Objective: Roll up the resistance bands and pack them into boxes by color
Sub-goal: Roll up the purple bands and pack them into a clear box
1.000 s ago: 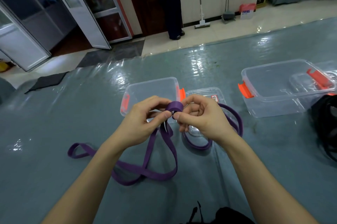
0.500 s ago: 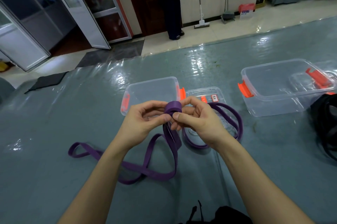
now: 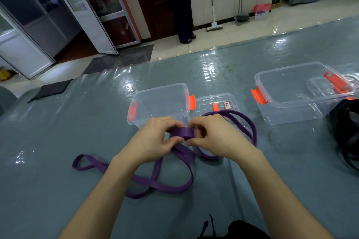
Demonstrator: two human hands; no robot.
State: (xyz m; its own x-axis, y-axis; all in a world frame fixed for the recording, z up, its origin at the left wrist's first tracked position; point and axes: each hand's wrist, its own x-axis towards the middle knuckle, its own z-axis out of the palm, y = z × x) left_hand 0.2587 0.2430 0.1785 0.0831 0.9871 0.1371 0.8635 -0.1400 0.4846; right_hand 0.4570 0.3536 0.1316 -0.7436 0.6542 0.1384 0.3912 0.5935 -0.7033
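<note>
A long purple resistance band (image 3: 165,186) lies in loose loops on the grey-green mat. One end is wound into a small roll (image 3: 184,133) held just above the mat. My left hand (image 3: 153,139) pinches the roll from the left and my right hand (image 3: 213,137) pinches it from the right. Another purple loop (image 3: 252,131) curves over a clear lid behind my right hand. A small clear box with orange latches (image 3: 136,120) stands open just beyond my hands. A larger clear box (image 3: 272,114) stands open to the right.
A pile of black bands (image 3: 347,137) lies at the right edge. The clear lid (image 3: 209,102) lies between the two boxes. A person (image 3: 180,1) stands by the far door, beyond the mat. A black item (image 3: 239,229) sits at the near edge.
The roll has been turned between my fingers and has grown slightly. My hands have closed in around it, and the trailing band has been drawn a little nearer.
</note>
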